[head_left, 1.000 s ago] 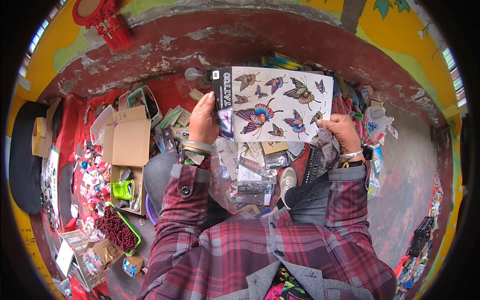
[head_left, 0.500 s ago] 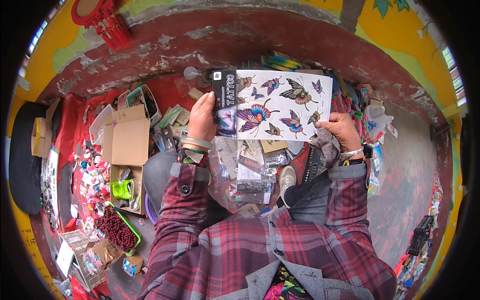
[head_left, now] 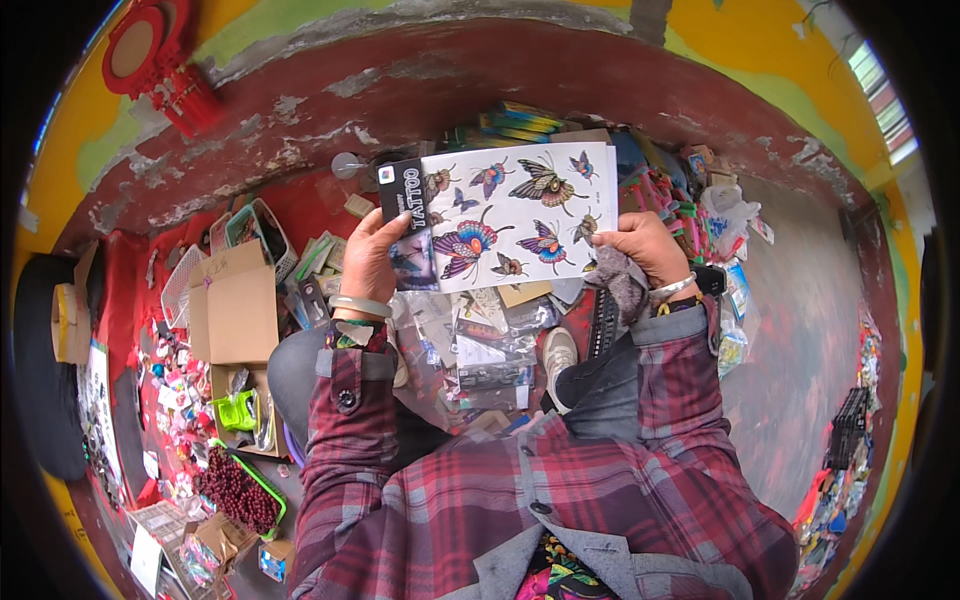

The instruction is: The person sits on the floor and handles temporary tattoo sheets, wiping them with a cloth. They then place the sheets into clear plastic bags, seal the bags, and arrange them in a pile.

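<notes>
Butterfly sticker sheet (head_left: 515, 215) spans between left hand (head_left: 372, 262) and right hand (head_left: 645, 245), both gripping its edges.

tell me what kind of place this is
Likely a street vendor's pitch on the ground. Both hands hold a sheet of butterfly stickers over a red cloth crowded with small packets, beside an open cardboard box, a tray of dark beads and a painted wall.

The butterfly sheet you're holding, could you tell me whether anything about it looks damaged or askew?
Nothing stands out. The butterfly sheet looks flat and whole, held by its edges between the left hand and right hand, only slightly tilted. The plastic packets below lie in a loose heap.
</notes>
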The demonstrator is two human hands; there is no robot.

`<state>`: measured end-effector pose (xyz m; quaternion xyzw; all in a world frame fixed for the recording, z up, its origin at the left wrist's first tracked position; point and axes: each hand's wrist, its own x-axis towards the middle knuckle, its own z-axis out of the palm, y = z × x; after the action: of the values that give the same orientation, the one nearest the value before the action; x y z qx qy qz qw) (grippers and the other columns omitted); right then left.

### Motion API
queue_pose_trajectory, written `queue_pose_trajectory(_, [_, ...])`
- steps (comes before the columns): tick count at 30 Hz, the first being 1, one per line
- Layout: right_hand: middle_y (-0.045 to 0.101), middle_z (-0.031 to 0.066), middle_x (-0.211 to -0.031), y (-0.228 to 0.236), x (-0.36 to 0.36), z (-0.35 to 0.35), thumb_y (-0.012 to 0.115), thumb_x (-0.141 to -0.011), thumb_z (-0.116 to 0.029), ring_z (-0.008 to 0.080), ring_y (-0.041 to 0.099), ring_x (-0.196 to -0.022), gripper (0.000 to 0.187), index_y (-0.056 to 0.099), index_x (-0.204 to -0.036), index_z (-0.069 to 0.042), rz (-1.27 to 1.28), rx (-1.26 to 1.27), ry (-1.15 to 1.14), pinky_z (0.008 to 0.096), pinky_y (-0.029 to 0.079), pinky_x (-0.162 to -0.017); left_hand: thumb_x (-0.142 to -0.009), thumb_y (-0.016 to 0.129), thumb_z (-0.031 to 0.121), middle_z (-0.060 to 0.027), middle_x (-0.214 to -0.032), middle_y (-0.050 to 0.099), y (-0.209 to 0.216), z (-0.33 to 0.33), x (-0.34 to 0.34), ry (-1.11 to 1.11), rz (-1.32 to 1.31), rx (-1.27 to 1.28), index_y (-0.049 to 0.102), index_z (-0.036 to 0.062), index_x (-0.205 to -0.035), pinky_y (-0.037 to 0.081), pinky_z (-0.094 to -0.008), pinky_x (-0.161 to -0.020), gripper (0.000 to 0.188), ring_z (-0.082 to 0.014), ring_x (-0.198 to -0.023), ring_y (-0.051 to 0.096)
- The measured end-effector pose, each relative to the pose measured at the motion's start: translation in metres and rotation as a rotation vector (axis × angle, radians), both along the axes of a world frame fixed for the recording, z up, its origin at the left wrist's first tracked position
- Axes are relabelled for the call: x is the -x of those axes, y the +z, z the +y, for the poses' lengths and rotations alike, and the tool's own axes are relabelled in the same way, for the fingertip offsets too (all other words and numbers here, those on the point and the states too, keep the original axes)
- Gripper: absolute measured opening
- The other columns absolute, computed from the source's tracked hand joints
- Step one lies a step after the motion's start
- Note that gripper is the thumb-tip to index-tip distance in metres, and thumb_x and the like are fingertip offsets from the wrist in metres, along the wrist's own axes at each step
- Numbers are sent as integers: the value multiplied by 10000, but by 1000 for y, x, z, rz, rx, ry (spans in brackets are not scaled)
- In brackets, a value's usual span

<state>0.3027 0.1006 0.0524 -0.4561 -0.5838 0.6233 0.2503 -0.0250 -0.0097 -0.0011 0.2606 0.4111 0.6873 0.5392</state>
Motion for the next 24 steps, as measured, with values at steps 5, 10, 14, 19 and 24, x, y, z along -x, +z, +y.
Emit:
queue_pose_trajectory(5, [634,49,-682,3,1,-3,687,-755,-99,84,559,-575,169,660,-782,66,11,-5,4,232,425,-506,-864,552,64,-54,-945,651,1,0,2,-50,-39,27,607,11,-1036,470,-268,-782,188,-133,-843,606])
queue_pose_trajectory(10, [633,47,-681,-1,-1,0,681,-761,-102,82,559,-578,174,658,-779,69,22,-10,27,231,427,-514,-853,567,67,-64,-932,657,-2,-1,5,-96,-83,61,616,15,-1023,484,-289,-778,184,-151,-831,619])
queue_pose_trajectory(14, [628,40,-675,1,-1,0,678,-764,-101,79,558,-585,173,655,-775,70,35,23,29,227,428,-521,-848,577,78,-62,-919,660,2,-3,8,-197,-138,190,616,17,-1011,515,-294,-701,178,-151,-773,633])
queue_pose_trajectory(19, [639,36,-720,5,-7,4,678,-795,-149,69,563,-607,188,653,-809,37,31,94,90,214,435,-529,-847,582,93,-56,-895,662,8,-4,5,-160,-108,166,616,20,-1002,528,-290,-663,175,-146,-749,638])
queue_pose_trajectory(24, [607,8,-681,9,-6,4,661,-836,-194,53,524,-586,247,647,-758,41,72,92,36,219,419,-516,-846,580,91,-61,-910,661,9,-5,10,-192,-61,153,615,17,-1003,519,-276,-684,177,-146,-751,636])
